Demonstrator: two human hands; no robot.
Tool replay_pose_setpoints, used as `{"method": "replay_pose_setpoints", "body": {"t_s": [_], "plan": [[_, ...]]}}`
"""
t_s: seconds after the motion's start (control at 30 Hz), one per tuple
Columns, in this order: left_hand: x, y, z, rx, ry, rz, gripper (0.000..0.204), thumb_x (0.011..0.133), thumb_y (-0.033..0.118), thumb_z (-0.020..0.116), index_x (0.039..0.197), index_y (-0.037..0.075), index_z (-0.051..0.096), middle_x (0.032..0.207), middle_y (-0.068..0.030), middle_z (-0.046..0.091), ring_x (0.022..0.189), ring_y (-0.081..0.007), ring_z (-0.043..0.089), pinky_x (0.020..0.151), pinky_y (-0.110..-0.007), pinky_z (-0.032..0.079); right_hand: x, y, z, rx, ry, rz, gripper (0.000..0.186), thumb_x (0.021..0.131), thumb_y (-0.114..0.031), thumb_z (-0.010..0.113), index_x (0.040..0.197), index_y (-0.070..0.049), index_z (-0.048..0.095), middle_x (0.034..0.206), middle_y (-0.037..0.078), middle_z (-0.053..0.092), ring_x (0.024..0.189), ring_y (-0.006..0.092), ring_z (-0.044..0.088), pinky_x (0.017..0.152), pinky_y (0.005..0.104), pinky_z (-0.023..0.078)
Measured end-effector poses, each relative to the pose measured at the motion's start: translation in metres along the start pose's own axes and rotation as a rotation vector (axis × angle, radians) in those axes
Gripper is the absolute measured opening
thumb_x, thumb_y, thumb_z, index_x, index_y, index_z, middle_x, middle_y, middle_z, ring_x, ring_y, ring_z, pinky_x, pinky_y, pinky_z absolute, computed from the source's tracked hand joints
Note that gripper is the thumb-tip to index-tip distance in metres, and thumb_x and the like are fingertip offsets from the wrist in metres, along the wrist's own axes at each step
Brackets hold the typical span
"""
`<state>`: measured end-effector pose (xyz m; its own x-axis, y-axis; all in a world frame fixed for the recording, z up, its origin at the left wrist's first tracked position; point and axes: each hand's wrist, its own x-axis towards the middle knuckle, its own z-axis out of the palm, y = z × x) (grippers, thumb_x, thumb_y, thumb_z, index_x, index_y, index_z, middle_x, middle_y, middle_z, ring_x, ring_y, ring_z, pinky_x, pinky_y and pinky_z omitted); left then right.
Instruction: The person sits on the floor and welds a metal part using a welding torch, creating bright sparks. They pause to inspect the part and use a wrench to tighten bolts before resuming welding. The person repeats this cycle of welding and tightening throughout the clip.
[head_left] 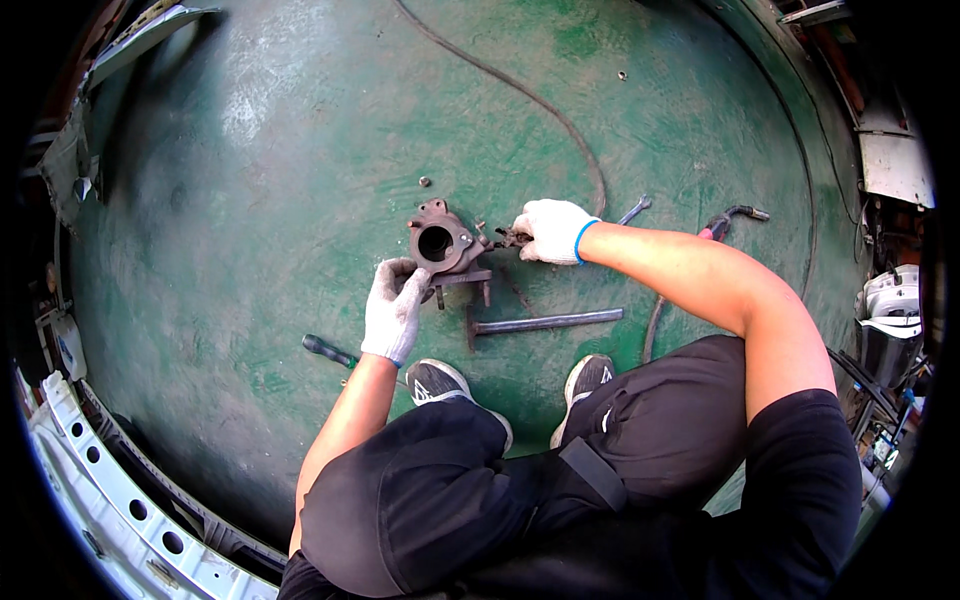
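Cast-metal housing: rough, brown, round bore, studs under the flange. It's ahead of the shoes, over scuffed green floor; can't tell if it's resting. Left hand, knit glove, clamped on its lower-left edge, fingers partly hidden. Right hand pinching a small dark part, shape unclear. Spanner half hidden by right forearm.

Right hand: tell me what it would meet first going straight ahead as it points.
Past the small dark piece at its fingertips, the right hand would probably meet the near side of the round-mouthed metal housing; exact depth is unclear.
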<state>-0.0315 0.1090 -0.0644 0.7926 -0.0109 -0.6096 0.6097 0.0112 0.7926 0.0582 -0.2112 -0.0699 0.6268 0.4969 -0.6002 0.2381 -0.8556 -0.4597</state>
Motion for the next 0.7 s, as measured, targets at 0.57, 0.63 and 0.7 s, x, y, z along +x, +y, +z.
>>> {"method": "replay_pose_setpoints", "body": {"t_s": [0.57,0.63,0.7], "plan": [[0.0,0.007,0.005,0.018,0.001,-0.007,0.03,0.108,0.019,0.075,0.128,0.001,0.062,0.117,-0.008,0.07,0.103,-0.0147,0.07,0.092,-0.033,0.061,0.0,-0.022,0.011,-0.035,0.016,-0.004,0.04,0.091,-0.037,0.079,0.113,-0.004,0.078,0.121,0.025,0.07,0.117,0.0442,0.07,0.1,0.054,0.058],[0.0,0.009,0.007,0.033,0.001,-0.001,0.031,0.108,0.019,0.075,0.129,0.001,0.062,0.117,-0.0082,0.071,0.103,-0.0147,0.07,0.092,-0.033,0.061,0.002,-0.018,0.015,-0.042,0.039,-0.022,0.041,0.091,-0.038,0.079,0.115,-0.004,0.077,0.123,0.025,0.069,0.119,0.0441,0.068,0.101,0.0538,0.057],[0.0,0.01,0.008,0.048,0.007,0.006,0.031,0.108,0.02,0.075,0.129,0.0,0.062,0.117,-0.0085,0.071,0.103,-0.0148,0.07,0.092,-0.033,0.061,0.002,-0.014,0.02,0.018,0.035,-0.013,0.045,0.091,-0.039,0.079,0.12,-0.005,0.074,0.129,0.025,0.066,0.124,0.0436,0.065,0.104,0.0537,0.056]]}}
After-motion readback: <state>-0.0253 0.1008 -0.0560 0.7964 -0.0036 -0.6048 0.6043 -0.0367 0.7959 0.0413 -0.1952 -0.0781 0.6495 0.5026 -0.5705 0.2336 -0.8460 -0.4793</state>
